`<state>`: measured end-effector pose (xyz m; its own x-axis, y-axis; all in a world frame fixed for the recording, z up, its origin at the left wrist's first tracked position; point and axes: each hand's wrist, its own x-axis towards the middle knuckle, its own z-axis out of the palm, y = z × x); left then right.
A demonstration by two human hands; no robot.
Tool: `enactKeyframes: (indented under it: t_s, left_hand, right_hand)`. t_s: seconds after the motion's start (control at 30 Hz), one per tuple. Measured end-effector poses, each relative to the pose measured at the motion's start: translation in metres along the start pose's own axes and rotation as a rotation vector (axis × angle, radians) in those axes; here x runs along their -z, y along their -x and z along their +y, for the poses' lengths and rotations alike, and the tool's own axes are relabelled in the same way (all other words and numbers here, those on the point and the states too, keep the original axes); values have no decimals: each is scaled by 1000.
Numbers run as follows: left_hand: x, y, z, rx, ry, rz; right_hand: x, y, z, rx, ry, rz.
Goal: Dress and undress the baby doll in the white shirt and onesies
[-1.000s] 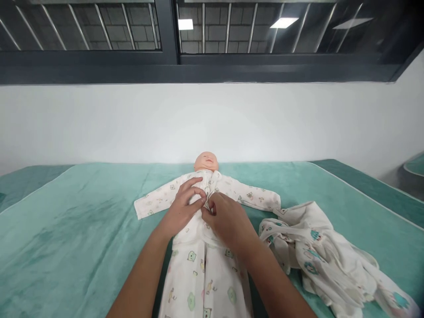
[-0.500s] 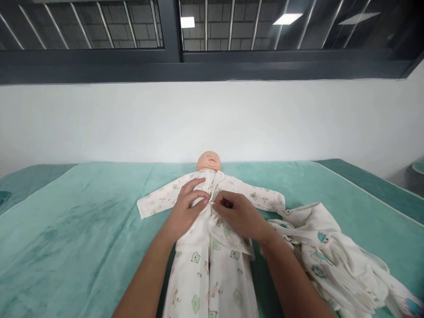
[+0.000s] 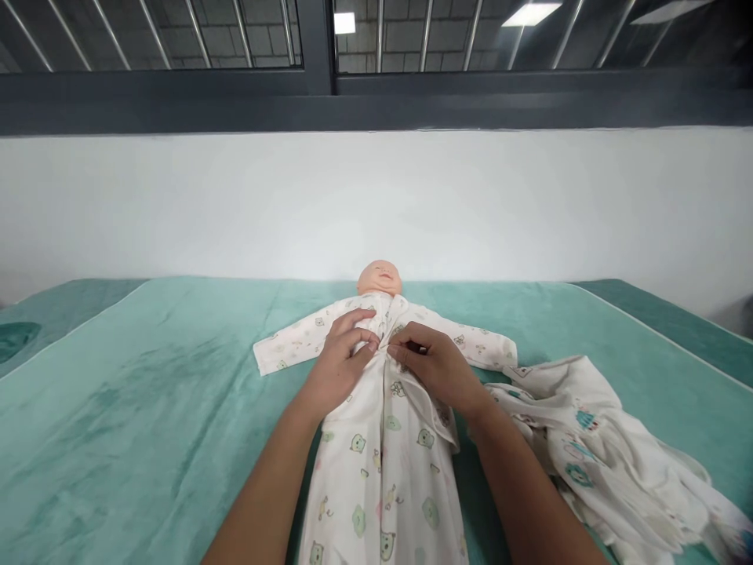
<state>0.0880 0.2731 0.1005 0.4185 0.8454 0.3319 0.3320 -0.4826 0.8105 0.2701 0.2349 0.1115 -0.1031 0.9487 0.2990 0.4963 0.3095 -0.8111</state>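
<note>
A baby doll [image 3: 380, 277] lies on its back, dressed in a white printed baby jacket [image 3: 297, 343] with both sleeves spread wide. Below the jacket hem, long white printed clothing [image 3: 358, 494] with green animal figures runs toward me. Over the chest my left hand [image 3: 347, 357] pinches thumb and forefinger at the front opening, its other fingers resting on the cloth. Close beside it my right hand [image 3: 432, 361] is closed in a pinch on what looks like the jacket's thin white tie. The fingertips hide most of the tie.
A crumpled white baby garment [image 3: 623, 463] with teal prints lies at the right, near the doll's sleeve end. Everything rests on a green padded mat [image 3: 147, 424]. Behind it rise a white wall [image 3: 235, 204] and a dark window frame [image 3: 205, 102].
The thin loops between my fingers have drawn in close to the chest. My right hand has moved slightly away from the left. The view has shifted a little.
</note>
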Motion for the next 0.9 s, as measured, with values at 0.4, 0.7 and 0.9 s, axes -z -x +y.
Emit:
enactKeyframes:
  t_s: [0.4,0.7,0.9]
  left_hand:
    - [1,-1,3,72,118,145]
    - [2,0,1,29,32,53]
    - [2,0,0,34,13,52]
  right_hand:
    - [-2,3,-4,-71,-76,20]
    - [-6,2,-3,22,47,47]
    - [-15,1,-9,-12,174,155]
